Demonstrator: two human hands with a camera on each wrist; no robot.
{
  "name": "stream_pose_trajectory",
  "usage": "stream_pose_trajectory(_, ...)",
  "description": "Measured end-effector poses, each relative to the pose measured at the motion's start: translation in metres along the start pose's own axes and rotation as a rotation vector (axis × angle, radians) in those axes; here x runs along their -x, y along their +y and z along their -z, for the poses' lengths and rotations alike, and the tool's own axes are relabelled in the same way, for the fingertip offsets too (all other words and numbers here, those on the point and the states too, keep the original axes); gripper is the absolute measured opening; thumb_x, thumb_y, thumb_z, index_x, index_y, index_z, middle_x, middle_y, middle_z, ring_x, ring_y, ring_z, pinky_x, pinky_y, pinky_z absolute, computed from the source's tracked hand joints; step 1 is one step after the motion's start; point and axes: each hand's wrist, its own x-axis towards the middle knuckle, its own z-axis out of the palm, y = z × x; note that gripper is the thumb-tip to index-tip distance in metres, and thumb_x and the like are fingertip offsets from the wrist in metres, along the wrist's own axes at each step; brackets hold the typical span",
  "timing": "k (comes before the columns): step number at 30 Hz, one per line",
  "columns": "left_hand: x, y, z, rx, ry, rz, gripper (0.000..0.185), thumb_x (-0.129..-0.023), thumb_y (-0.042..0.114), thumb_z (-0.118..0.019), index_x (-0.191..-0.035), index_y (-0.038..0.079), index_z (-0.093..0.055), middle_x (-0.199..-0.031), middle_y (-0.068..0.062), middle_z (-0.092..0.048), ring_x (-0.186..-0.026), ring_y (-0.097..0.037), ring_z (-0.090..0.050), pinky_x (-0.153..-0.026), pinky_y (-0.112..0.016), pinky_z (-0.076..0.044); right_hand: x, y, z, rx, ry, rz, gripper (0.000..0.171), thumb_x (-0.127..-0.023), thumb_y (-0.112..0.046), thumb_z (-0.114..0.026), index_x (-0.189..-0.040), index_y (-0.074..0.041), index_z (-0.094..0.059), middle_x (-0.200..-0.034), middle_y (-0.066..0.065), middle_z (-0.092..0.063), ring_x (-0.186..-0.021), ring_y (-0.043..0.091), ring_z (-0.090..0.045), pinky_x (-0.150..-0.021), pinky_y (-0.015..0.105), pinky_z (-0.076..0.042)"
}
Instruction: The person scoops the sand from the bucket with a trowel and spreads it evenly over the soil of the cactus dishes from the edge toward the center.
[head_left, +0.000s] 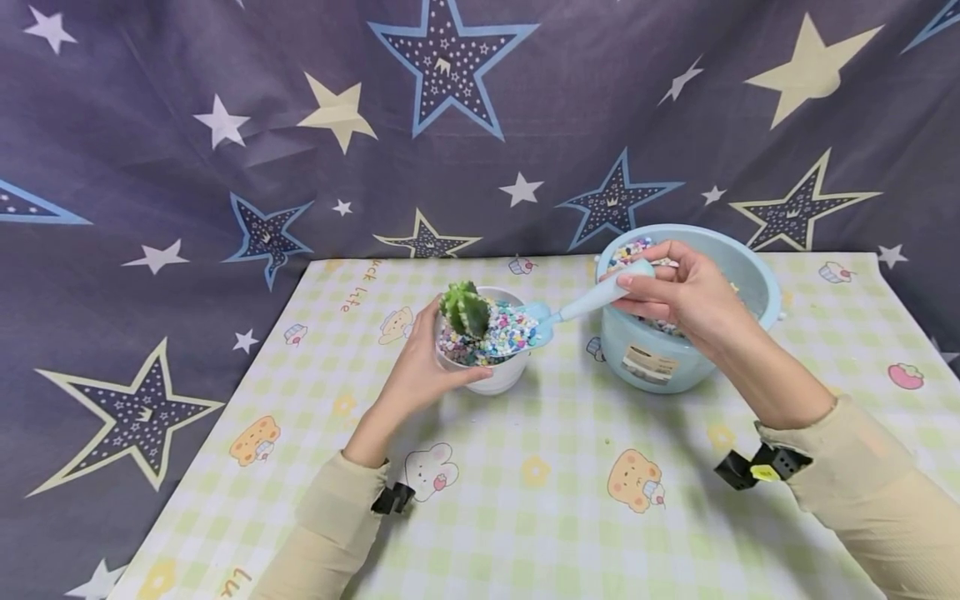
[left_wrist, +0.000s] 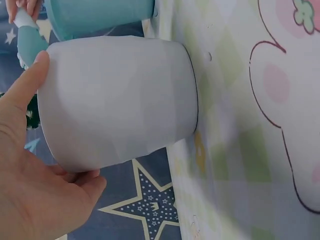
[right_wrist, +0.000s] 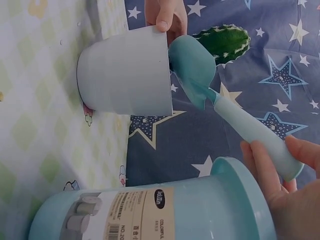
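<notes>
A white pot (head_left: 497, 377) (left_wrist: 120, 100) (right_wrist: 125, 75) stands on the table, filled with coloured pebbles (head_left: 501, 333) around a green cactus (head_left: 465, 308) (right_wrist: 225, 42). My left hand (head_left: 420, 367) (left_wrist: 30, 165) grips the pot's side, thumb on its rim. My right hand (head_left: 686, 292) (right_wrist: 285, 175) pinches the handle of a light blue scoop (head_left: 581, 307) (right_wrist: 220, 100). The scoop's blade rests over the pot's right rim on the pebbles. Just right of the pot stands a light blue bowl (head_left: 750, 275) (right_wrist: 165, 212) (left_wrist: 95, 15) holding more pebbles.
A green checked tablecloth (head_left: 540, 483) with cartoon animals covers the table. A dark star-patterned cloth (head_left: 225, 125) hangs behind and drapes past the table's left edge. Black wrist mounts (head_left: 757, 467) sit on both sleeves.
</notes>
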Motion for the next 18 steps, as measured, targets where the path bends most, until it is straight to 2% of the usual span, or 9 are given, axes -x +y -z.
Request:
stream_pose_trajectory(7, 0.0013, 0.0013, -0.001, -0.015, 0.01, 0.033, 0.127, -0.069, 0.049, -0.089, -0.161, 0.013, -0.009, -0.165, -0.016, -0.02, -0.149, -0.04, -0.028, -0.122, -0.057, -0.028, -0.0003, -0.0004, -0.0016, 0.015, -0.002, 0.008, 0.037, -0.089, 0.004, -0.069, -0.113, 0.002, -0.041, -0.091, 0.006, -0.077, -0.087, 0.017, -0.077, -0.081, 0.03, -0.062)
stream_pose_trajectory(18, 0.0047, 0.0059, -0.0061, -0.03, 0.067, 0.022, 0.124, -0.068, 0.049, -0.089, -0.159, 0.007, -0.015, -0.16, -0.017, -0.027, -0.147, -0.036, -0.032, -0.123, -0.052, -0.029, -0.0009, -0.0014, -0.0058, 0.03, -0.01, 0.045, 0.036, -0.088, 0.004, -0.07, -0.111, 0.003, -0.043, -0.092, 0.006, -0.078, -0.087, 0.016, -0.077, -0.08, 0.029, -0.061)
